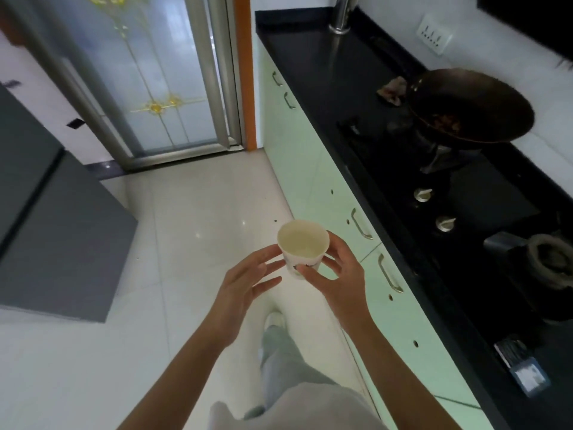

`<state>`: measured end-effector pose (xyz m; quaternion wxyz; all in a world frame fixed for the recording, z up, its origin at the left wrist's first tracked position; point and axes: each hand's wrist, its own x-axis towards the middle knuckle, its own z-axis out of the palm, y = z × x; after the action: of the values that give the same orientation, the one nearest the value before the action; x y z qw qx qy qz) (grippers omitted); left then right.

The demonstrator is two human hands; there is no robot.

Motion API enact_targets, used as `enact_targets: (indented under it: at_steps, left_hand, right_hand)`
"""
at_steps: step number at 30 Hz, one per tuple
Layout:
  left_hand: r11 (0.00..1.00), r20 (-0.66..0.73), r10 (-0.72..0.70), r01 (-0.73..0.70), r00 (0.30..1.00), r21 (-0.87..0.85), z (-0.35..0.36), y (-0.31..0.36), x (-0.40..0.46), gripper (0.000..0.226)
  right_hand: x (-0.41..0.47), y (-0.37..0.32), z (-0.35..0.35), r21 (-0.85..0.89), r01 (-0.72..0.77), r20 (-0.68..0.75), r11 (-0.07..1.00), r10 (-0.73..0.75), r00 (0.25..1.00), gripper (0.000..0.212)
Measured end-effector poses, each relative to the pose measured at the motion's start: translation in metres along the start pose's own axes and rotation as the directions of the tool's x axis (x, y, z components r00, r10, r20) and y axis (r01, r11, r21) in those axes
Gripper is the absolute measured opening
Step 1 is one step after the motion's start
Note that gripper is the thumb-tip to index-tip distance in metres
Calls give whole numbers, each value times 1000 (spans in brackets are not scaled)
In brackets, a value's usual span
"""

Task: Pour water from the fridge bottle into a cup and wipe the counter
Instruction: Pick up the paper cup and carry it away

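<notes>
- Your right hand pinches the paper cup over the floor, beside the counter; your left hand hovers spread, fingertips near its wall.
- The cup looks empty; no bottle shows, so fetching, pouring and wiping likely remain.

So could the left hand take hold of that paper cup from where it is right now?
Probably yes. The left hand is open right beside the cup, its fingers almost at the cup's side, with nothing between them. The right hand already holds the cup's other side, in mid-air.
</notes>
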<state>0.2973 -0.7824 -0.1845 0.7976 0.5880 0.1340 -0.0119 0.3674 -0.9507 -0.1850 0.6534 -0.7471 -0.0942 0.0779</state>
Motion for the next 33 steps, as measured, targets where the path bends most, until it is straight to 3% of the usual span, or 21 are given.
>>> enact_targets:
  at_steps: [10, 16, 24, 33]
  left_hand:
    - [998, -35, 60, -59, 998, 9, -36, 63, 142, 55]
    - [999, -42, 41, -41, 998, -3, -56, 82, 224, 39]
    - [999, 59, 31, -30, 998, -10, -99, 116, 345, 38]
    - [998, 204, -33, 21, 978, 61, -146, 160, 464, 35]
  right_hand:
    - [161, -18, 37, 31, 51, 42, 998, -53, 998, 60]
    - [235, -15, 56, 14, 76, -13, 997, -76, 997, 61]
    - [342, -9, 95, -67, 105, -131, 992, -113, 985, 60]
    - [440, -17, 142, -71, -14, -276, 997, -6, 961, 61]
